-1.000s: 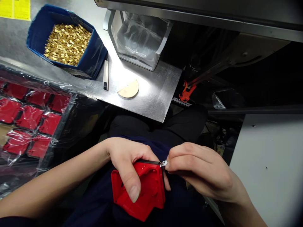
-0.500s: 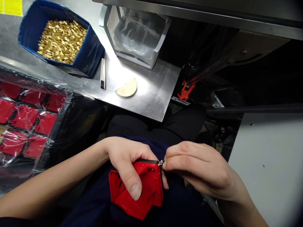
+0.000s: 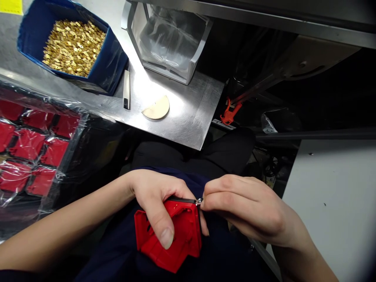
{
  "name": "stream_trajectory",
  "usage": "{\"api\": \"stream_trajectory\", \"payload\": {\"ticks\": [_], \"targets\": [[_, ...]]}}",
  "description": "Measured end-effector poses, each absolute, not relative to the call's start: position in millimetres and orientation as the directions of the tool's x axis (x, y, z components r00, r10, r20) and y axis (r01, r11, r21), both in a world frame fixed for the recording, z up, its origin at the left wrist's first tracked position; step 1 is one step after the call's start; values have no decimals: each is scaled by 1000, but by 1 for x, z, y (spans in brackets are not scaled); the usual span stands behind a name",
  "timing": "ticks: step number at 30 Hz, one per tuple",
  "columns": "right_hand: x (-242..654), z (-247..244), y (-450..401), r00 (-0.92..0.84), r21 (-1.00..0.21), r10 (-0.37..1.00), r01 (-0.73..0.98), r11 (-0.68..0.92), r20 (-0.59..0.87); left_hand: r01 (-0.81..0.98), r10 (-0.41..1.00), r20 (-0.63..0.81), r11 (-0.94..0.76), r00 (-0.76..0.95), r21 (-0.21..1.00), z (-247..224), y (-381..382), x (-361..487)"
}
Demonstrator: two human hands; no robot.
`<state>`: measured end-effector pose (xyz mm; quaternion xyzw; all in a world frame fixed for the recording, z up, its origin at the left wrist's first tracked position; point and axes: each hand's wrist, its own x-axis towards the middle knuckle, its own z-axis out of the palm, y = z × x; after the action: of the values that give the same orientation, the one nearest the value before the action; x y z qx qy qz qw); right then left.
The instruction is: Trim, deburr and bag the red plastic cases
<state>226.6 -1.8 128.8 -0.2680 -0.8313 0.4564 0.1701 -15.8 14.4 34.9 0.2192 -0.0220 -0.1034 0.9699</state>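
A red plastic housing (image 3: 185, 239) with a black edge strip is held over the lap by my left hand (image 3: 158, 207). The thumb lies across the inside of the housing and the fingers pass behind it. At the housing's upper right corner sits a small shiny metal piece (image 3: 199, 201). My right hand (image 3: 243, 203) pinches this piece between thumb and fingertips, its other fingers curled. Part of the metal piece is hidden by the fingertips.
On the metal table (image 3: 188, 129) are a blue bin (image 3: 110, 58) of brass parts, a white-handled tool (image 3: 126, 88), a pale half-disc (image 3: 158, 108) and a grey bin (image 3: 190, 74) with plastic bags. Plastic-covered red parts (image 3: 28, 144) lie left; a white panel (image 3: 331, 219) is right.
The view has shifted slightly, so the bins and red parts appear a little further left. Both hands keep their grip, with almost no movement at the housing.
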Motion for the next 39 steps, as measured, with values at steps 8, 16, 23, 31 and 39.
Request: {"api": "stream_trajectory", "payload": {"ticks": [8,16,23,31,39], "targets": [[225,127,-1,-798,-845,597,263,466,81,161,-190,19,875,982,456,33,14,-15],[226,126,-1,-811,-815,575,256,520,112,183,-216,22,871,976,456,34,16,-14],[222,134,8,-833,-789,534,229,569,143,200,-227,1,859,974,472,37,16,-12],[232,122,2,-535,-830,818,344,440,212,217,-242,-2,867,970,448,36,17,-15],[229,108,-20,-465,-939,880,252,234,95,210,-236,-11,843,972,494,43,24,-20]]}}
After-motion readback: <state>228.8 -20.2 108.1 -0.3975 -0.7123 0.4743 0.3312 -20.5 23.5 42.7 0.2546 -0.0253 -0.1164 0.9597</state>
